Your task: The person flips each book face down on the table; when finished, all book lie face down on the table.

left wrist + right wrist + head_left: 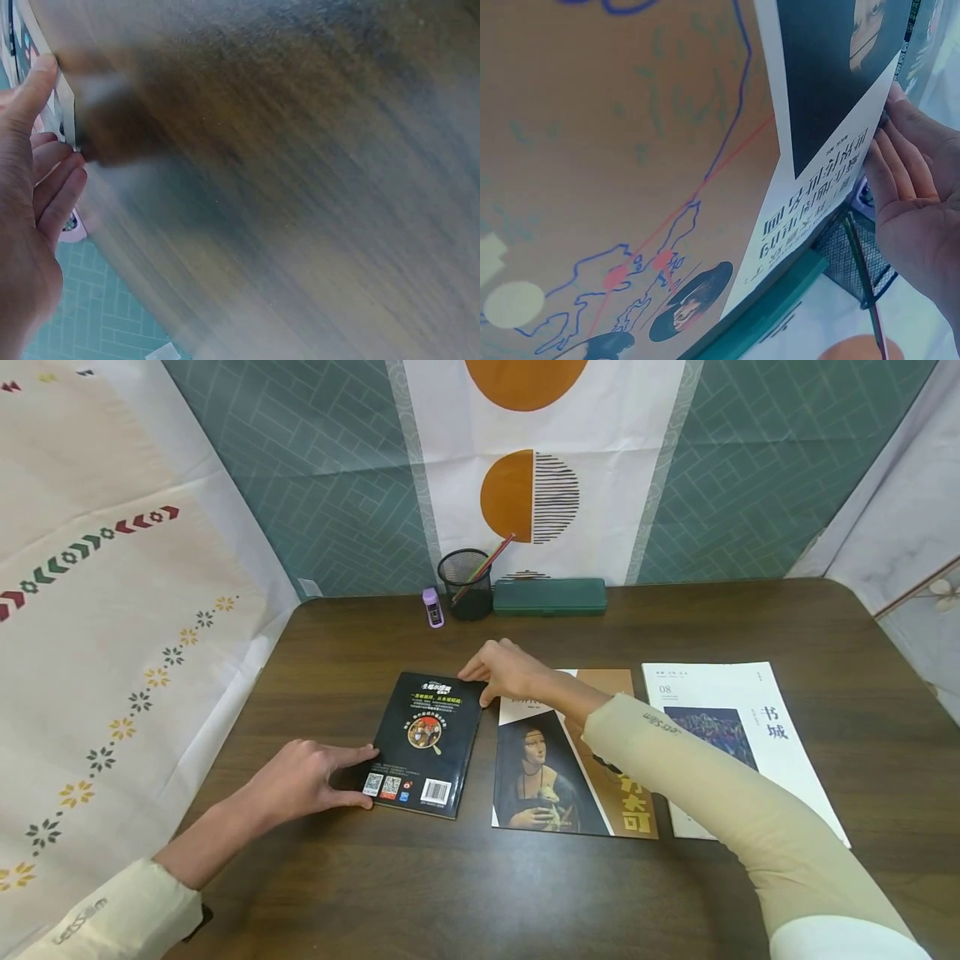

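A black paperback book [426,752] lies on the brown table, its printed side with a barcode facing up. At its lower-left corner is my left hand [303,777], thumb by the bottom edge and fingers at the left edge. My right hand [513,675] grips the upper-right corner, thumb on the right edge and fingers at the top. Just right of it lies a magazine [540,777] with a painted portrait on its cover, partly under my right forearm. In the left wrist view the book [66,101] shows only as a narrow strip by my fingers.
A white magazine [780,752] lies farther right, partly behind my right sleeve. Along the back edge stand a small purple bottle [432,608], a black mesh cup [474,603] with pencils, and a green case [550,597]. Patterned cloth hangs at the left and back.
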The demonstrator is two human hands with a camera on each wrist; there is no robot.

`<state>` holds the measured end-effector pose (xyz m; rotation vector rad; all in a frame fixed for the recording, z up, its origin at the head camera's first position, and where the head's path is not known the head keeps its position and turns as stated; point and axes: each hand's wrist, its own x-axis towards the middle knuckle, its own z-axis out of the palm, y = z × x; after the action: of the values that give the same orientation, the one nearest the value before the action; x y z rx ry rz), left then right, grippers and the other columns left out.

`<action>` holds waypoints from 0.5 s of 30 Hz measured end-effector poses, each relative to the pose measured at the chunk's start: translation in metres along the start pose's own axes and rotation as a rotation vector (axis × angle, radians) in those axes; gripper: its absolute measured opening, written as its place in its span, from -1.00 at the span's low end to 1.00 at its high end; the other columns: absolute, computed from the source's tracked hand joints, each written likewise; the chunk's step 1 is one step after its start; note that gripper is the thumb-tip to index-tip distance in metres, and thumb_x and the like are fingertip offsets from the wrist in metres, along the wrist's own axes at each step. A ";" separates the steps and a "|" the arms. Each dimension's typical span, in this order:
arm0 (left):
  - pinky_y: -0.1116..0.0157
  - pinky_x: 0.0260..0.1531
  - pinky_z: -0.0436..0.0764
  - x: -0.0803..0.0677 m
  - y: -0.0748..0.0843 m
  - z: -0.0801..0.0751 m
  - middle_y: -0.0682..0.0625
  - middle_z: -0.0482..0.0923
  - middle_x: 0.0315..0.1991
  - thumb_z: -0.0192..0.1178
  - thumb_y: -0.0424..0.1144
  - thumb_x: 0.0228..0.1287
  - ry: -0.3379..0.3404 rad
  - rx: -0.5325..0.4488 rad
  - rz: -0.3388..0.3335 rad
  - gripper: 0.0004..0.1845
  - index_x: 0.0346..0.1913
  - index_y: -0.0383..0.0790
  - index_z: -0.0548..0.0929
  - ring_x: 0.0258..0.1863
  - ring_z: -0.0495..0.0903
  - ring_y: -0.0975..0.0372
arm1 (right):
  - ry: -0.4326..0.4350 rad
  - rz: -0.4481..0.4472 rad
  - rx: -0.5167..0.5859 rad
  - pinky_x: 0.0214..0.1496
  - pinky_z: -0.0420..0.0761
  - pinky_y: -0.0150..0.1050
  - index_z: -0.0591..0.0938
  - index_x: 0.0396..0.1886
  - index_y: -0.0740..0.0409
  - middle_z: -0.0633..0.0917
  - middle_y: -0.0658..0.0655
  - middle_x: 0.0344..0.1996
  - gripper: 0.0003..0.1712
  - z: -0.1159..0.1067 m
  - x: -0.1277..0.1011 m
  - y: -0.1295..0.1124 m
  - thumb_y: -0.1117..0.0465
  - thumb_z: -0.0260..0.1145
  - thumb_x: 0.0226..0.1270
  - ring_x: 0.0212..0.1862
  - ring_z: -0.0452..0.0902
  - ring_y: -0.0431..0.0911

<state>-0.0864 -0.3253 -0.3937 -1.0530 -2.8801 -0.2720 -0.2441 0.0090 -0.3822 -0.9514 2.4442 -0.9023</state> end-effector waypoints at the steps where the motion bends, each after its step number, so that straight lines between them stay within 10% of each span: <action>1: 0.20 -0.37 0.74 0.000 0.000 0.000 -0.07 0.80 0.04 0.63 0.20 0.04 0.003 -0.001 0.002 -0.24 0.21 -0.25 0.79 -0.24 0.81 0.27 | 0.001 0.003 0.003 0.25 0.66 -0.14 0.73 0.27 0.21 0.75 0.15 0.20 -0.35 0.000 0.000 0.000 0.44 0.65 0.14 0.28 0.67 -0.01; 15: 0.28 -0.42 0.72 -0.007 0.007 0.002 -0.07 0.81 0.02 0.65 0.24 -0.03 0.036 0.004 0.027 -0.23 0.16 -0.22 0.82 -0.28 0.79 0.32 | 0.016 -0.009 0.023 0.25 0.67 -0.15 0.74 0.25 0.23 0.76 0.15 0.18 -0.39 0.004 -0.001 0.000 0.43 0.64 0.16 0.26 0.69 0.00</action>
<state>-0.0768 -0.3239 -0.3952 -1.0743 -2.8307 -0.2805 -0.2417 0.0078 -0.3852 -0.9511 2.4396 -0.9419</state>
